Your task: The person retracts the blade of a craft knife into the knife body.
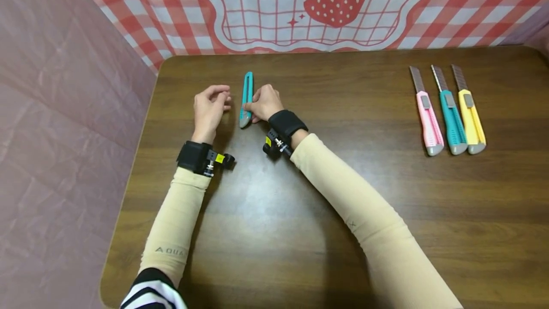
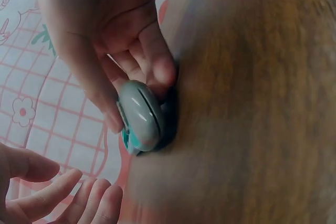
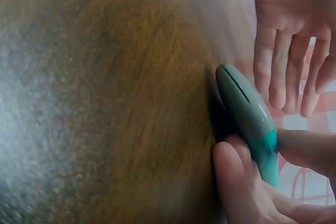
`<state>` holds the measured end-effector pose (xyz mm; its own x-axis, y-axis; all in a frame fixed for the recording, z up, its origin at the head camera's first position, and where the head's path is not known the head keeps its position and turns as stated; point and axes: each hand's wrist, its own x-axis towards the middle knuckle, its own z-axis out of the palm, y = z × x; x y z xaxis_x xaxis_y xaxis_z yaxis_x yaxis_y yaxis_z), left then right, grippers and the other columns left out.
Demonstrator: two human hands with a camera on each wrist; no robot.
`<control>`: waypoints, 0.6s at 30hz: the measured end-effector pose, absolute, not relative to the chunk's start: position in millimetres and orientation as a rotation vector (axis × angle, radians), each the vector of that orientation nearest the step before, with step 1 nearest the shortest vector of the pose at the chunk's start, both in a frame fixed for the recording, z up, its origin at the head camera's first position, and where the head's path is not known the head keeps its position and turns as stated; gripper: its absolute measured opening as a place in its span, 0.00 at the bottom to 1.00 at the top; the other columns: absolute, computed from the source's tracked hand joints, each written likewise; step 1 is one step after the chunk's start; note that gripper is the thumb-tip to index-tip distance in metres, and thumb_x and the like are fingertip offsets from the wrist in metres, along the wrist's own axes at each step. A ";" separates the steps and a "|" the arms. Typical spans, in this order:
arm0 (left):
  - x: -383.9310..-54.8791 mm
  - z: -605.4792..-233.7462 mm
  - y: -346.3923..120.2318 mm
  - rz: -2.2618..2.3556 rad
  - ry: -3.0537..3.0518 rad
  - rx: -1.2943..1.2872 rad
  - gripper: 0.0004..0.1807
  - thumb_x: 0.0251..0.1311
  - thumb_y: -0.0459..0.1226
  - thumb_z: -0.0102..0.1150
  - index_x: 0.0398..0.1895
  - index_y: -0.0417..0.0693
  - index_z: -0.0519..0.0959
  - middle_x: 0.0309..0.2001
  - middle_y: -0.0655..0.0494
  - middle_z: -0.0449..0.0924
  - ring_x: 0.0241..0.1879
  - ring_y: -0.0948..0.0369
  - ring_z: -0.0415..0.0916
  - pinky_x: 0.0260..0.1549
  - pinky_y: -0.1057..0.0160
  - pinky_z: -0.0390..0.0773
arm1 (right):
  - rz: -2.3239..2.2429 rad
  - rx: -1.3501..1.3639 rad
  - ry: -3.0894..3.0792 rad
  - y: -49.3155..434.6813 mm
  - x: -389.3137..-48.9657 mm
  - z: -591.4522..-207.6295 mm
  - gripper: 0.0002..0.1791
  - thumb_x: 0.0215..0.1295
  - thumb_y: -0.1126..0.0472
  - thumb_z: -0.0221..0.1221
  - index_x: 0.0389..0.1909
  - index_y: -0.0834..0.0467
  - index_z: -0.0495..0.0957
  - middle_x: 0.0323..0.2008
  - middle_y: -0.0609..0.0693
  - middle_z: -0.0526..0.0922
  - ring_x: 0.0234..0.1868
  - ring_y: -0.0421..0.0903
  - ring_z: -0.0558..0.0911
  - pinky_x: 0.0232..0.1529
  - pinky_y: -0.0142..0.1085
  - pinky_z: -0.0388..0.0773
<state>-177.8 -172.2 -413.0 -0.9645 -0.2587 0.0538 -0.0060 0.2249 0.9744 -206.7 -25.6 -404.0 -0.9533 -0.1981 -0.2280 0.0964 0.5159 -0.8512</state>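
Note:
In the head view a teal utility knife (image 1: 247,92) with a grey end cap points toward the back of the table, no blade showing past its tip. My right hand (image 1: 267,102) pinches it near the capped end, thumb on one side and fingertips on the other. The right wrist view shows the grey cap of the knife (image 3: 244,98) close over the wood. My left hand (image 1: 210,108) is just left of the knife, apart from it, its fingers loosely bent and holding nothing. In the left wrist view the left hand's fingers (image 2: 58,198) stay clear of the knife.
At the right of the table lie three more utility knives with blades out: a pink one (image 1: 429,120), a teal one (image 1: 452,120) and a yellow one (image 1: 471,120). A red-and-white checked cloth (image 1: 184,8) with a strawberry hangs behind the wooden table (image 1: 274,252).

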 end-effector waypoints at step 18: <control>-179.6 -411.9 -170.9 -1.832 -2.268 0.275 0.11 0.63 0.29 0.50 0.44 0.32 0.78 0.40 0.35 0.79 0.37 0.51 0.77 0.33 0.63 0.83 | -1.327 -0.163 2.484 -27.8 -210.7 -407.0 0.12 0.54 0.60 0.65 0.22 0.65 0.77 0.14 0.56 0.80 0.14 0.46 0.80 0.13 0.33 0.81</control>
<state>-179.6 -170.9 -411.9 -0.9599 -0.2763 0.0477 -0.0116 0.2090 0.9778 -210.7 -27.8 -407.0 -0.9424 -0.2477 -0.2246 0.0491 0.5620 -0.8257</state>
